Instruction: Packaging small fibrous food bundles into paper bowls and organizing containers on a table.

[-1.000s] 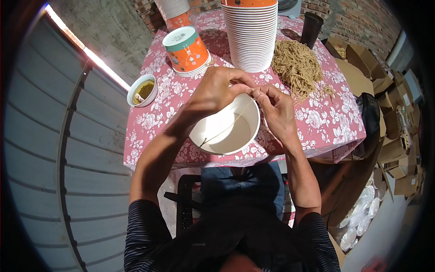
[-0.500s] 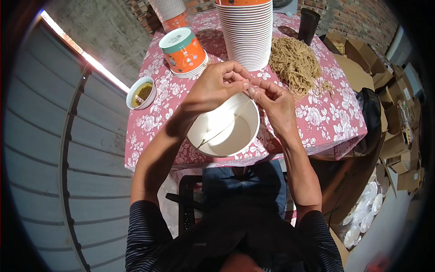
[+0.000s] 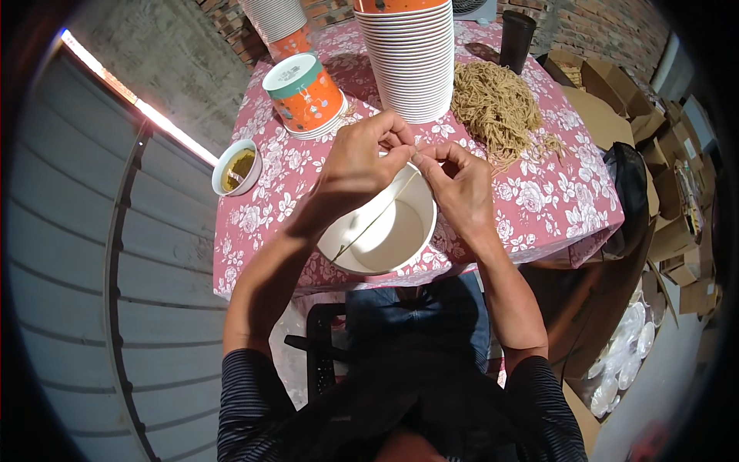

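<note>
A white paper tub (image 3: 408,235) stands open side up near the table's front edge, directly in front of me. One thin tan cord (image 3: 376,222) runs across its mouth, from the near-left rim to the far-right rim. My left hand (image 3: 363,158) is closed above the far rim, thumb and fingertips pinched at the cord's end. Right beside it, my right hand (image 3: 464,181) pinches at the same spot, its fingertips touching the left ones. The exact bit between the fingertips is too small to make out.
Behind the hands rises a tall stack of tubs (image 3: 406,69). An upturned orange tub (image 3: 308,104) and a bowl of yellowish liquid (image 3: 237,167) are at left. A tan cord heap (image 3: 496,108) and dark cup (image 3: 516,42) lie right. Cardboard boxes (image 3: 616,85) stand beyond the table.
Both hands stay pinched together over the far rim, with small finger shifts. The view has tilted slightly, and the tub and table sit a little lower and further left in it.
</note>
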### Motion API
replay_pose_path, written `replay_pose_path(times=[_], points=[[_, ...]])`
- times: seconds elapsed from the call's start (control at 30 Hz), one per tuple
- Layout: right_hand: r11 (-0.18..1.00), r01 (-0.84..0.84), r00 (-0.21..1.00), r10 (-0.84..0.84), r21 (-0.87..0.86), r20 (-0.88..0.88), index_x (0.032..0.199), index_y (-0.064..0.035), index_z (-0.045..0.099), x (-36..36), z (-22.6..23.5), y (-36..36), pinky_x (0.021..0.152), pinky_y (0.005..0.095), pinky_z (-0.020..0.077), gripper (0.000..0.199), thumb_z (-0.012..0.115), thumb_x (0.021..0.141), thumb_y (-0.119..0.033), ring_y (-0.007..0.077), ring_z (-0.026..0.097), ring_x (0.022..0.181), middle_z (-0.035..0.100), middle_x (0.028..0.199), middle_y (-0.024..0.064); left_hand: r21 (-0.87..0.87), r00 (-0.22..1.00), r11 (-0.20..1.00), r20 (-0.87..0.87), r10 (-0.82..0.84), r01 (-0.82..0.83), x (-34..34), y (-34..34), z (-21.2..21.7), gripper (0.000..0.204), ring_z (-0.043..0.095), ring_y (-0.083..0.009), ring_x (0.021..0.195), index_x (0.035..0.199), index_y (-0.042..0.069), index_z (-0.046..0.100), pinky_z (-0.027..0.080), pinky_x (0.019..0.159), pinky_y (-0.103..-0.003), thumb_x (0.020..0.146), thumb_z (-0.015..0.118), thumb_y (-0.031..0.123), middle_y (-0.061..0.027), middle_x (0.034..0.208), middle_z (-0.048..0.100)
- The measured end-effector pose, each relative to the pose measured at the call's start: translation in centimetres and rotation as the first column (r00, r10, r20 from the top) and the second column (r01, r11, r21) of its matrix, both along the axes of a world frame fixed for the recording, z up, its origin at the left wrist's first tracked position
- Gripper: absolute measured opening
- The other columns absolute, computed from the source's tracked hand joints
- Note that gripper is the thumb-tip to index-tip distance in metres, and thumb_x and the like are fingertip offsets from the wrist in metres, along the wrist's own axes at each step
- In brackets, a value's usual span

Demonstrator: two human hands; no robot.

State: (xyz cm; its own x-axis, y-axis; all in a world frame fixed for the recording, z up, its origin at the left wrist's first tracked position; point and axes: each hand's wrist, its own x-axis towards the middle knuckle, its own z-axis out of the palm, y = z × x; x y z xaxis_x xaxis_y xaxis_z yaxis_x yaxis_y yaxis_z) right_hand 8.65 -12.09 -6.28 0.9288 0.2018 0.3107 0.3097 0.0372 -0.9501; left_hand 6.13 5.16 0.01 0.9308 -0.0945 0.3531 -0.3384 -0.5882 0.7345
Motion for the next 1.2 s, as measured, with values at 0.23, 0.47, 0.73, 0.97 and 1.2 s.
replay_pose_path(times=[0.23,0.47,0.73,0.97,1.2], points=[[0.996,0.077,0.988,-0.071,-0.043,0.134,0.091,0.0042,0.074,-0.1,-0.3,0.2,0.059,0.0290,0.0523,0.018,0.077,0.091,-0.013,0.0115,0.067,0.066,0.074,0.078,0.0110,0.033,0.999,0.999,0.037,0.025,-0.026,-0.4,-0.3,0.0,0.015,0.075,-0.0274,0.082,0.099,-0.002,0.067,0.058,0.072,-0.038,0.090,0.069,0.009,-0.0192,0.086,0.074],[0.999,-0.046,0.998,0.045,0.019,0.031,0.095,0.0058,0.073,-0.3,0.0,-0.3,0.060,0.0262,0.0486,0.019,0.073,0.093,-0.013,0.0079,0.059,0.068,0.068,0.075,0.0048,0.154,0.993,0.986,0.102,0.054,-0.069,-1.2,-1.2,0.6,0.012,0.074,-0.0348,0.079,0.099,-0.002,0.065,0.058,0.070,-0.042,0.091,0.065,0.007,-0.0225,0.085,0.072],[0.994,-0.098,0.995,0.099,0.056,-0.026,0.098,0.0061,0.072,-0.4,0.0,-0.6,0.058,0.0238,0.0441,0.020,0.070,0.096,-0.014,0.0049,0.052,0.067,0.063,0.075,-0.0006,0.286,0.984,0.956,0.179,0.007,-0.059,-1.1,-1.0,0.6,0.011,0.073,-0.0304,0.083,0.101,-0.002,0.070,0.057,0.076,-0.039,0.093,0.067,0.006,-0.0172,0.089,0.073],[0.988,-0.108,0.991,0.116,0.111,-0.068,0.099,0.0058,0.072,-0.2,-0.5,-0.4,0.058,0.0220,0.0427,0.020,0.069,0.097,-0.014,0.0036,0.051,0.068,0.062,0.077,-0.0026,0.381,0.978,0.924,0.183,-0.099,0.022,-1.0,-0.5,0.9,0.009,0.070,-0.0338,0.082,0.100,0.000,0.070,0.054,0.073,-0.041,0.094,0.069,0.007,-0.0159,0.089,0.070],[0.991,-0.107,0.991,0.113,0.086,-0.074,0.099,0.0055,0.071,-0.2,-0.2,-0.4,0.058,0.0222,0.0431,0.019,0.070,0.096,-0.013,0.0041,0.051,0.068,0.061,0.076,-0.0022,0.419,0.986,0.908,0.158,-0.050,-0.021,-0.8,-0.5,0.6,0.013,0.064,-0.0325,0.079,0.099,-0.002,0.065,0.050,0.073,-0.042,0.097,0.066,0.011,-0.0174,0.090,0.065]])
